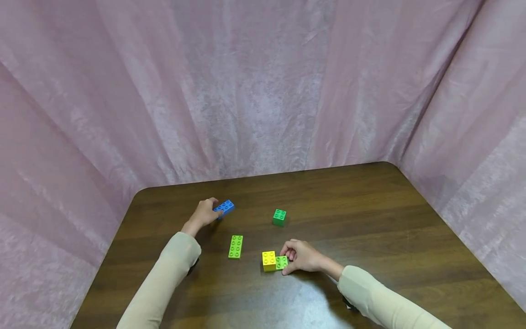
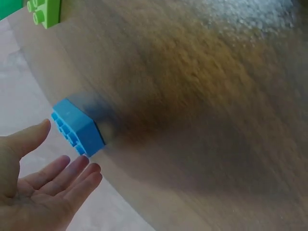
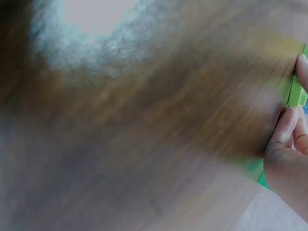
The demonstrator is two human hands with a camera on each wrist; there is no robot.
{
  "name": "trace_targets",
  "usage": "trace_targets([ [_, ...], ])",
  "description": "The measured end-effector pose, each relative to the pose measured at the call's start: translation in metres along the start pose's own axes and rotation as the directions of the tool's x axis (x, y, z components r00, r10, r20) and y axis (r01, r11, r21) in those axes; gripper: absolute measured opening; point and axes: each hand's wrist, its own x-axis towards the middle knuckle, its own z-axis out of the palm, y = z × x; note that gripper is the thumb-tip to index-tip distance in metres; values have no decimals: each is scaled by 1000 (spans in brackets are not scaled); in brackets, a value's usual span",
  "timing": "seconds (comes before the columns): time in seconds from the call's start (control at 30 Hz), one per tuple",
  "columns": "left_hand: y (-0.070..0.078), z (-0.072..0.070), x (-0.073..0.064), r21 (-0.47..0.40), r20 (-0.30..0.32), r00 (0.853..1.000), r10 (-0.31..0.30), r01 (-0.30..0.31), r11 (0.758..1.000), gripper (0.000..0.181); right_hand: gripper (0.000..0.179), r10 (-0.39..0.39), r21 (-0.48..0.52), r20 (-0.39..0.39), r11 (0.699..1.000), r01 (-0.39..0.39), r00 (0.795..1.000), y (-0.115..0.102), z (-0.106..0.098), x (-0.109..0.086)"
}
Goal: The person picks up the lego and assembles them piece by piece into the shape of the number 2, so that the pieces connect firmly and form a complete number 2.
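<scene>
At the far left of the table, my left hand is at the near end of a blue building brick. In the left wrist view, its relaxed fingers and thumb lie apart around the blue brick's studded side; whether they touch it I cannot tell. My right hand pinches a lime green brick between thumb and fingers, low on the table. Against that brick's left side stands a taller yellow brick; whether it sits on it or beside it is unclear.
A long lime green brick lies between the hands. Behind the yellow brick stands a small dark green brick. The brown wooden table has rounded far corners, and pink curtains hang behind it and at both sides.
</scene>
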Motion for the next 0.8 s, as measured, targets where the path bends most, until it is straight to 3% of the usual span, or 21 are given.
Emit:
trace_targets([
  [0.4,2,7,3,170,96,994,-59,42,985,56,35,0,19,3,1000,-1,1000,0,-1,-2],
  [0.8,1,17,8,295,4,998,-57,53,954,49,35,15,7,2,1000,-15,1000,0,-4,-3],
])
